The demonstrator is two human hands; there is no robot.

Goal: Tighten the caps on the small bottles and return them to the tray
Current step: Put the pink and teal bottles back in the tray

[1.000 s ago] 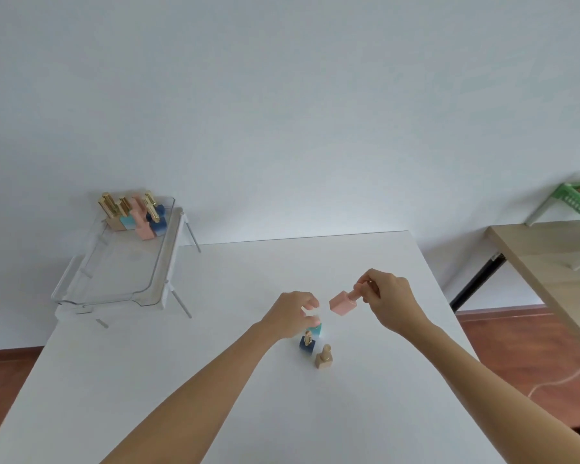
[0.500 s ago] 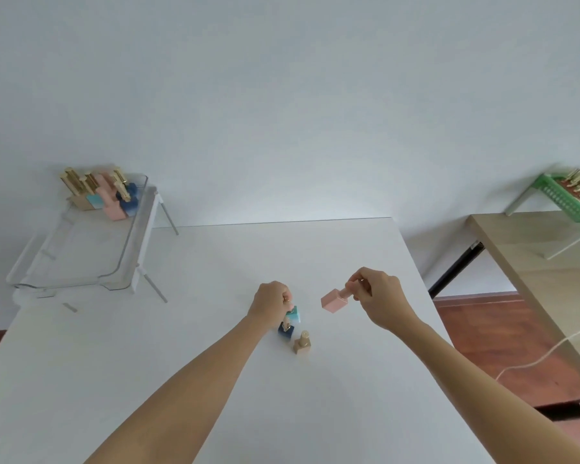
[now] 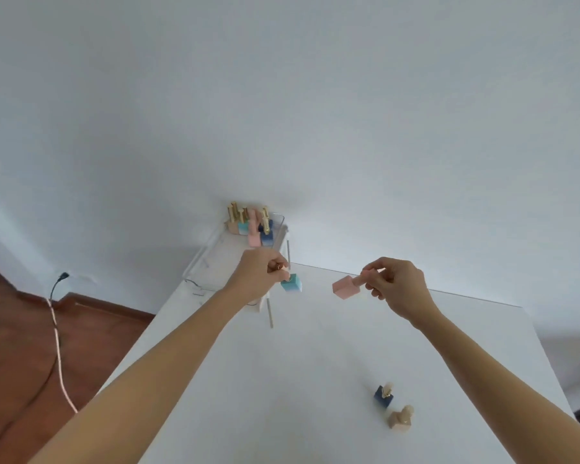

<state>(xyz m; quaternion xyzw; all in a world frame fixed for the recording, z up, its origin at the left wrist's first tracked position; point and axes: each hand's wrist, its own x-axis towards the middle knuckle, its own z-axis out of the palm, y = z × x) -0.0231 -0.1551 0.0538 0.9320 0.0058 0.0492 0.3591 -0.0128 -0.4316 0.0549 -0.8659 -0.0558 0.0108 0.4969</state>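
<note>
Several capped bottles (image 3: 250, 226) are already stood at the clear tray's (image 3: 201, 262) far end. A teal bottle (image 3: 292, 283) is pinched by its cap in the left hand (image 3: 258, 277), just beside the tray; a pink bottle (image 3: 345, 287) is pinched likewise in the right hand (image 3: 397, 284). A navy bottle (image 3: 383, 396) and a beige bottle (image 3: 399, 420) are left on the table (image 3: 282, 380), near its right edge. Much tray room is left open.

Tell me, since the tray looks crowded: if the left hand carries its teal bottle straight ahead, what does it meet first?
Probably the clear tray rim just beyond the left hand and teal bottle; the bottles in the tray stand further back. Depth is uncertain.
</note>
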